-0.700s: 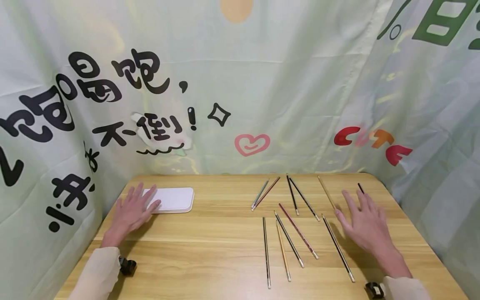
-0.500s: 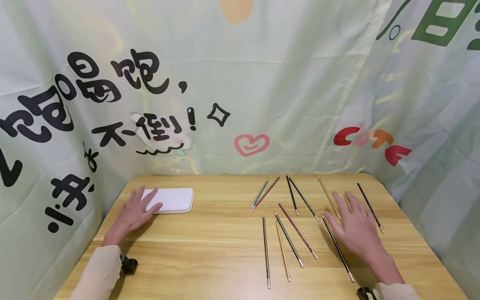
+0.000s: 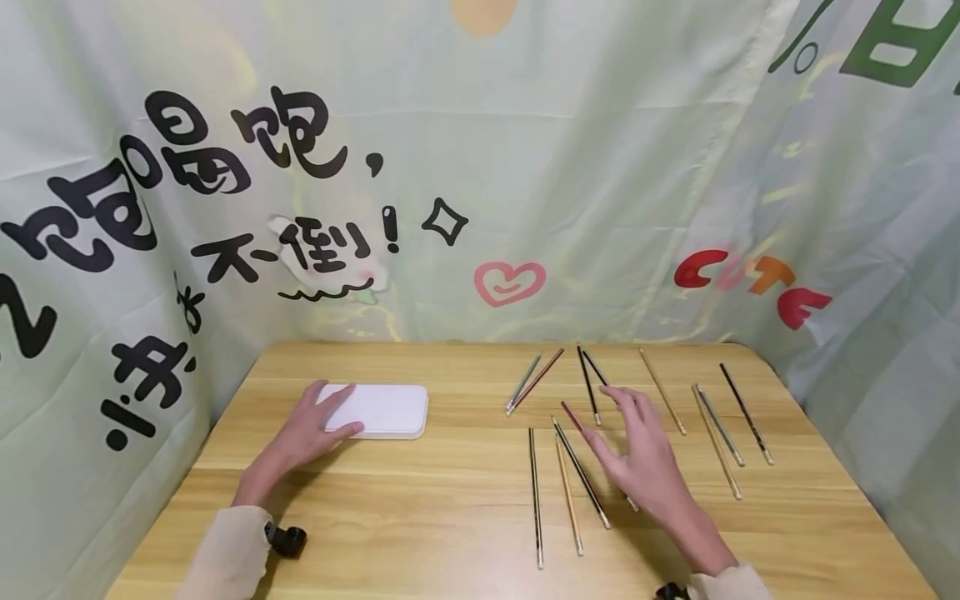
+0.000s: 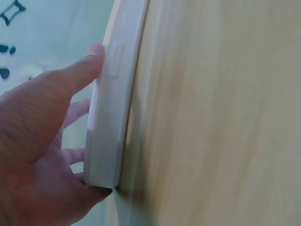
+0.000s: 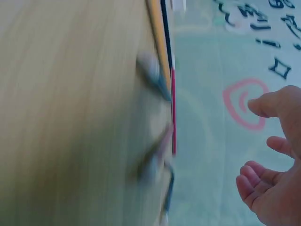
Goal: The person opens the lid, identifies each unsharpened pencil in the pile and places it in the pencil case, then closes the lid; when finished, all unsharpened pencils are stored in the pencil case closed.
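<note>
Left hand [image 3: 303, 429] on the case [image 3: 386, 411], right hand [image 3: 648, 467] over the pencils [image 3: 746, 413]

"CUTE" [image 3: 770, 273] stands in coloured letters on the cloth [image 3: 600, 167] behind the desk [image 3: 420, 517], with black Chinese lettering to its left that includes "不倒!". Any print on the pencils is too small to read. The white case is toward the desk's far left corner; the left fingers clasp its left end, thumb at the near edge. The right fingers [image 5: 254, 181] are loosely bent, thumb well apart, holding nothing. The pencils lie scattered across the desk's right half.

Tbl [image 3: 420, 521] in head/wrist vws, latter close-up
</note>
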A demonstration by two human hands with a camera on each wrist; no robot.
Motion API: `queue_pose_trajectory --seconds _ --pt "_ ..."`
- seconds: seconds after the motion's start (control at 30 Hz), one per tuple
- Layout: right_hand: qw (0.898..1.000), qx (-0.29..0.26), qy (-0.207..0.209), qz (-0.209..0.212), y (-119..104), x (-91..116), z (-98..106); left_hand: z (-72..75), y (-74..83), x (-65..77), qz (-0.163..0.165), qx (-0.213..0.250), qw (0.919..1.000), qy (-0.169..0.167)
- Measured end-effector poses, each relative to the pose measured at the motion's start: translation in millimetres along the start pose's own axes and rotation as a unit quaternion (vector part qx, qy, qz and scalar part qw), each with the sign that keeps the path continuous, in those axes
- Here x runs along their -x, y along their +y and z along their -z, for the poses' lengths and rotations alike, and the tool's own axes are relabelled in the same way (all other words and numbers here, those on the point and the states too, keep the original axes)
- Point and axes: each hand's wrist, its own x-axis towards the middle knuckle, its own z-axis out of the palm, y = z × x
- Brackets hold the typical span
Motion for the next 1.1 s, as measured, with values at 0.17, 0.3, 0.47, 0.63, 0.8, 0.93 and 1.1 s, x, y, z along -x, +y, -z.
queue_pose_trajectory --seconds 0.17,0.3,0.47,0.63,0.8,0.93,1.1 --pt "0.993 -0.11 -0.031 -0.009 -24.2 -9.8 -27.3 -12.0 23.3 3.3 0.001 0.015 0.9999 0.009" --pt "0.981 -0.181 -0.067 -0.003 -44.1 -19.6 -50.9 -22.3 37.7 6.7 0.005 0.018 0.9997 0.018" --pt "0.958 -0.248 -0.142 -0.029 -62.3 -28.6 -79.7 -31.7 58.0 11.1 0.003 0.056 0.9983 0.015" --pt "0.935 -0.296 -0.181 -0.078 -68.4 -32.2 -101.6 -41.4 73.8 13.0 -0.019 0.081 0.9964 0.015" --pt "0.952 -0.226 -0.2 -0.061 -70.5 -32.6 -116.9 -48.0 82.2 11.7 -0.02 0.092 0.995 0.035" --pt "0.962 -0.174 -0.2 -0.063 -74.8 -34.6 -121.5 -52.4 85.2 11.3 -0.011 0.098 0.9937 0.052" --pt "0.966 -0.142 -0.208 -0.056 -78.4 -36.0 -122.2 -59.7 87.0 14.4 -0.002 0.103 0.9915 0.08"
